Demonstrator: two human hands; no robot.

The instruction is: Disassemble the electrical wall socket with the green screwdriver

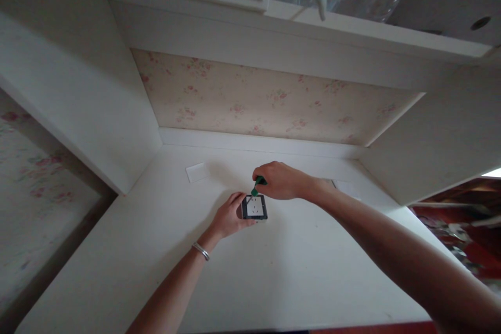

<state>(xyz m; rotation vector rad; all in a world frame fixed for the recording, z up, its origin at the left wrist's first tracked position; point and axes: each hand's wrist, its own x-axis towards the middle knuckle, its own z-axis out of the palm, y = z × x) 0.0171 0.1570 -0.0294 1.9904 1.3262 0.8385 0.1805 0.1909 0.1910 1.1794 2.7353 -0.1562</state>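
Note:
A small square wall socket [255, 207] with a dark frame and white face lies flat on the white desk [297, 271]. My left hand [229, 215] grips its left edge, fingers curled against the frame. My right hand [279, 181] is closed on a green-handled screwdriver [258, 185], whose tip points down at the socket's upper left corner. A silver bracelet [201, 251] circles my left wrist.
A small white plate [196, 171] lies on the desk behind and left of the socket. Another white piece [346, 188] lies past my right wrist. White side panels and a flowered back wall [266, 99] enclose the desk; a shelf [352, 26] with clear bottles hangs overhead.

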